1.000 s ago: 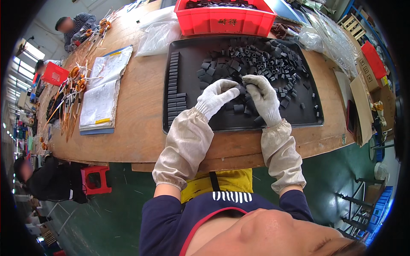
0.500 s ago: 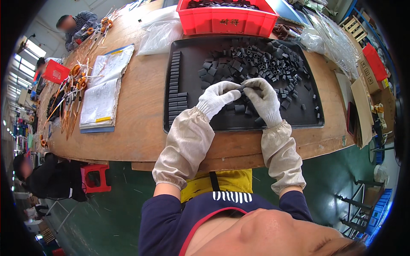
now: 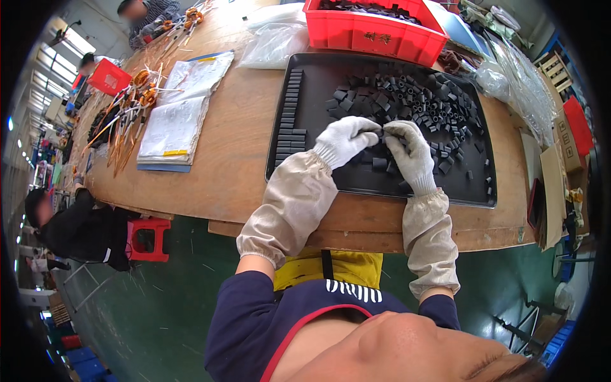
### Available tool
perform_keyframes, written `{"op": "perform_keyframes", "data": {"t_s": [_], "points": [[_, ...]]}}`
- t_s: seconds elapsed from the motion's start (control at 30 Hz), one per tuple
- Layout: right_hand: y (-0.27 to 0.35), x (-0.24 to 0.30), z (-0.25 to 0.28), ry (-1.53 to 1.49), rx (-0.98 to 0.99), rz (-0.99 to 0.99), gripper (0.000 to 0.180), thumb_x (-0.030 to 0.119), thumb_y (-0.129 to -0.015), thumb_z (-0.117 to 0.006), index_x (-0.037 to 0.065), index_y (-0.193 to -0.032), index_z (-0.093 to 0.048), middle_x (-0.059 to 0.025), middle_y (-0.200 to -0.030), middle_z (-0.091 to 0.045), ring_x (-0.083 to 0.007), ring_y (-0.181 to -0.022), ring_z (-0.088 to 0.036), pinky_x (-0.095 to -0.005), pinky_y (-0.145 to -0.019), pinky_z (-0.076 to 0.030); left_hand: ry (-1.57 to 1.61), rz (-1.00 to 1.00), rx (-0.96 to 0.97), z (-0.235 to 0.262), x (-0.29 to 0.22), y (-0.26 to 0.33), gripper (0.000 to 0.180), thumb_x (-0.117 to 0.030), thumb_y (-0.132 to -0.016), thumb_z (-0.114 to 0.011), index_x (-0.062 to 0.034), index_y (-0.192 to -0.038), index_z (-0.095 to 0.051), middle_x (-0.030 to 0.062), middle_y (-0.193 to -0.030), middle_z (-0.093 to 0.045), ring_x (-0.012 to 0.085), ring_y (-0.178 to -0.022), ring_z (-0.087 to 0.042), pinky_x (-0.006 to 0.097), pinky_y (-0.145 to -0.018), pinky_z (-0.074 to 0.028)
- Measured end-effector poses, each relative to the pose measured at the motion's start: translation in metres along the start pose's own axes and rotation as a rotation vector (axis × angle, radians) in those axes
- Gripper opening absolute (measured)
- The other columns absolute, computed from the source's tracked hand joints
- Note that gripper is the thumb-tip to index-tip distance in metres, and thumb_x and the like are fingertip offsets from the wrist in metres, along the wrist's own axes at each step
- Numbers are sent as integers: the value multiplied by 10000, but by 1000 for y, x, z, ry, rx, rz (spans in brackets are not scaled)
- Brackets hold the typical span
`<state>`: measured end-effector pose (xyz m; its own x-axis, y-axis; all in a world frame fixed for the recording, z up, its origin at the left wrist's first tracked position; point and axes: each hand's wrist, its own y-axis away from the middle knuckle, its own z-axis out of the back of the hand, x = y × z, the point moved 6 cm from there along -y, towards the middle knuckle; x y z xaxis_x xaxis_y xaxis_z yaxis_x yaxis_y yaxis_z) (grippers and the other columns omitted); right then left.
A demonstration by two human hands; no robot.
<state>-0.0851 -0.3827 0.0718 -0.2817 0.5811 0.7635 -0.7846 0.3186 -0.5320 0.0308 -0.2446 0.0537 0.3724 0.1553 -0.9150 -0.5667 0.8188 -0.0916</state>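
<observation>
At your far left, a person in black point(image 3: 83, 230) sits by a red stool point(image 3: 150, 238), and a small red bin point(image 3: 109, 77) stands on the table next to copper-coloured coils with wires point(image 3: 141, 97). Right of these you have a stack of papers point(image 3: 181, 114), then a clear plastic bag point(image 3: 275, 47). Next comes your black tray point(image 3: 313, 86), with short black pieces point(image 3: 291, 108) lined up in a column along its left side, the lower part two wide. Your gloved left hand point(image 3: 347, 141) reaches over the tray, its thumb and fingers drawn together. Beyond it, a red crate point(image 3: 377, 36) holds more dark pieces. Your gloved right hand point(image 3: 412, 156) faces the left, fingertips just beside it; I cannot tell what either grips. Loose black tubes point(image 3: 439, 109) lie heaped behind and right of your hands, inside the tray. Farther right are clear plastic wrap point(image 3: 525, 89) and upright cardboard point(image 3: 552, 197).
</observation>
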Motion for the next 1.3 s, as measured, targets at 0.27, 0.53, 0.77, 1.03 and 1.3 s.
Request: {"op": "perform_keyframes", "data": {"t_s": [0.27, 0.53, 0.77, 1.03, 1.3], "points": [[1, -1, 6, 28, -138, -11, 213, 36, -929, -692, 48, -1140, -718, -90, -1046, -721, -205, -932, -707, -312, -811, -543, -984, -76, -411, 119, 14, 28, 232, -205, -806, -815, -230, -1036, -807, 118, -1127, -695, 337, -1072, -643, 426, -907, -549], [2, -3, 7, 37, -141, -26, 195, 56, -937, -693, 63, -1129, -728, -89, -1043, -727, -219, -944, -712, -313, -818, -545, -1143, -65, -310, 116, 33, 45, 216, -265, -802, -828, -275, -1017, -814, 146, -1447, -551, 384, -1329, -491, 455, -1108, -444], [0, -3, 8, 29, -139, -31, 188, 40, -938, -691, 55, -1122, -730, -84, -1040, -728, -200, -937, -713, -297, -805, -550, -1067, 44, -353, 124, 60, 39, 332, -101, -805, -714, -264, -1082, -800, 185, -1530, -480, 394, -1374, -458, 486, -1120, -419], [-2, -5, 22, 170, -233, 17, 190, 58, -920, -708, 84, -1106, -738, -77, -1034, -724, -227, -933, -701, -327, -818, -551, -977, -418, -278, 70, -6, 36, 441, -109, -831, -701, -155, -1266, -642, 135, -1285, -630, 387, -1169, -603, 490, -977, -511], [6, -54, 34, 919, -17, 21, 500, 99, -897, -660, 137, -1392, -595, -114, -1386, -626, -336, -1246, -597, -443, -1063, -483, -1124, -139, -87, 14, 11, 20, 319, -122, -870, -639, -165, -1185, -668, 79, -1035, -643, 314, -928, -656, 449, -795, -570]]}}
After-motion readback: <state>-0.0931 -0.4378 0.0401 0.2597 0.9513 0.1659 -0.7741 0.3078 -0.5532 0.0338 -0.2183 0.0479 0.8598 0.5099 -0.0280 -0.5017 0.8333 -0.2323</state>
